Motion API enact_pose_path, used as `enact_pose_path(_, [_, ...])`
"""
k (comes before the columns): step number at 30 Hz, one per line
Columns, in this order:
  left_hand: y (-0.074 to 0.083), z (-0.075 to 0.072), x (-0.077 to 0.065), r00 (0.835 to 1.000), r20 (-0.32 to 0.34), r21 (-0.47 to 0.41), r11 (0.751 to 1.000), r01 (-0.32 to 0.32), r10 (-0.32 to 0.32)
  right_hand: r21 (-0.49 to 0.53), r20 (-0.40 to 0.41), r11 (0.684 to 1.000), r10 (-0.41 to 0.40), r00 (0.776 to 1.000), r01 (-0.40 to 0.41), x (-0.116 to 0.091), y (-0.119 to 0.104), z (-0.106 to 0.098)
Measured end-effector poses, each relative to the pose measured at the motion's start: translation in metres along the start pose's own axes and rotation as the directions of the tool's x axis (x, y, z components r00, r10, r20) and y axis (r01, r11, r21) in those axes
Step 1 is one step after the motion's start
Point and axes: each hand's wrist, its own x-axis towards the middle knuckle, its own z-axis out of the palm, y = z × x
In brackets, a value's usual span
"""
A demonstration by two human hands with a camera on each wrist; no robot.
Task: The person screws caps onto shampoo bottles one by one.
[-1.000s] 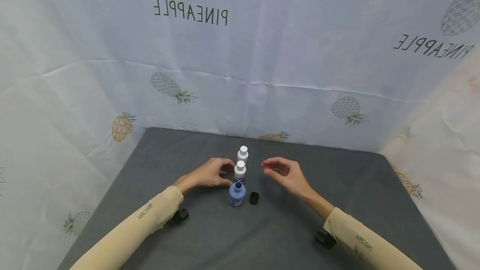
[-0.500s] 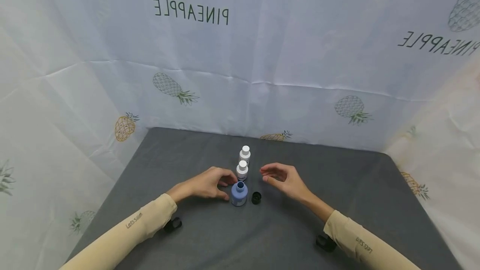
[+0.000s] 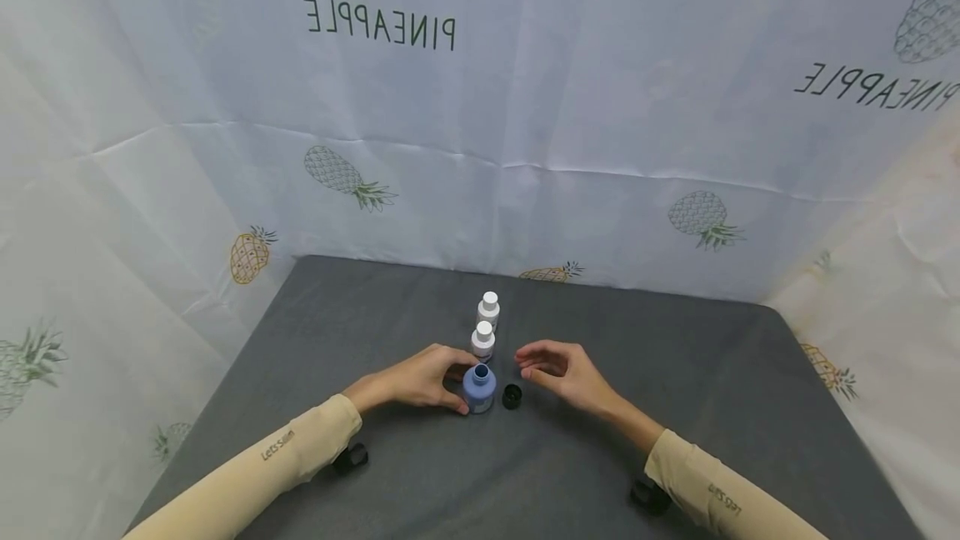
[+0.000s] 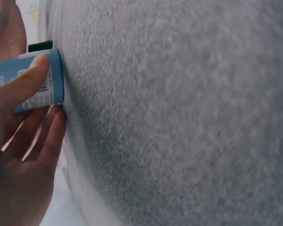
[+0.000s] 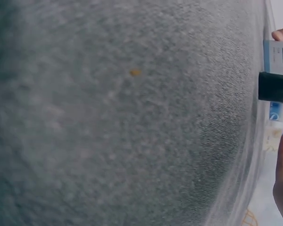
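An uncapped blue bottle [image 3: 480,394] stands upright on the table. My left hand [image 3: 426,377] curls round its left side, fingers behind and thumb at the front. In the left wrist view, the thumb lies across the bottle's [image 4: 56,77] labelled body; how firmly it presses cannot be told. A black screw cap [image 3: 512,396] sits just right of the bottle. To the right of that cap, my right hand [image 3: 564,375] hovers with loosely bent fingers and holds nothing. The cap [image 5: 272,87] hides part of a label in the right wrist view.
Two white bottles with white caps stand in line behind the blue one: a nearer bottle [image 3: 483,347] and a farther bottle [image 3: 488,309]. A grey cloth [image 3: 420,482] covers the table. Pineapple-print curtains [image 3: 585,107] hang around its back and sides.
My left hand has come down from beside the nearer white bottle and closed in around the blue bottle. My right hand has lowered slightly, nearer the cap. The bottles and cap stay in place.
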Motion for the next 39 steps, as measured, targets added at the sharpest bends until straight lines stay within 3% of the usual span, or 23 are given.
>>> enact_pose_path(13, [0.001,0.004,-0.006,0.999,-0.032,-0.021,1.0,-0.003,0.002,0.033,0.048,0.999,0.031,0.998,-0.032,-0.007,0.007,0.007])
enact_pose_path(25, [0.008,-0.01,-0.021,0.998,-0.056,-0.094,0.995,0.033,-0.038,-0.02,0.065,0.998,0.061,0.996,-0.06,-0.008,0.008,0.009])
enact_pose_path(39, [0.011,-0.025,-0.038,0.988,-0.154,0.019,1.0,0.016,-0.013,-0.146,0.077,0.989,-0.002,0.997,0.014,-0.01,0.013,0.013])
